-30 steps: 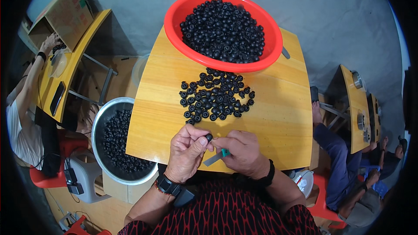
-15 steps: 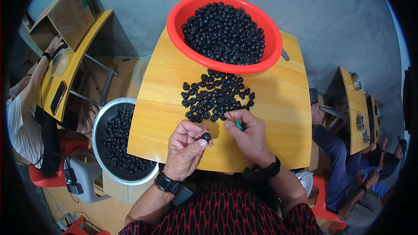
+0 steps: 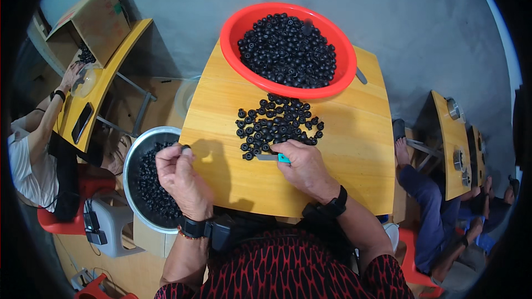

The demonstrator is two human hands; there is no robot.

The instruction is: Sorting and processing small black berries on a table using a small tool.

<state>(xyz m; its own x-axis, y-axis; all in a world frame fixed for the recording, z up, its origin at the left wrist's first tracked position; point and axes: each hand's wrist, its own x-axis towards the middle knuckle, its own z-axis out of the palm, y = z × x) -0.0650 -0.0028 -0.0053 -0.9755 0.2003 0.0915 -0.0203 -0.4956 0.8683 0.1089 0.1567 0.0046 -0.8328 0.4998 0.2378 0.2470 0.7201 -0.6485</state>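
My left hand (image 3: 185, 182) is raised at the table's left edge, beside the metal basin. Its thumb and fingers pinch a small round black part (image 3: 186, 147), mostly hidden by the fingertips. A utility knife (image 3: 284, 158) with a teal handle is gripped in my right hand (image 3: 306, 170); its blade points left, along the near edge of a loose pile of black knob-like parts (image 3: 282, 127). The silver metal basin (image 3: 131, 188) to the left holds many similar parts. Beyond the pile, a large red basin (image 3: 230, 55) is heaped with them too.
The yellow table (image 3: 354, 149) carries the pile and red basin, with a flat grey tool (image 3: 361, 75) beside the basin. At left, a person reaches to a cardboard box (image 3: 100, 27) on another table, near a phone (image 3: 82, 124). More people sit by tables (image 3: 443, 133) at right.
My left hand has moved left, from the table's front middle to beside the metal basin. My right hand has shifted slightly left and down, and the knife's blade now shows.
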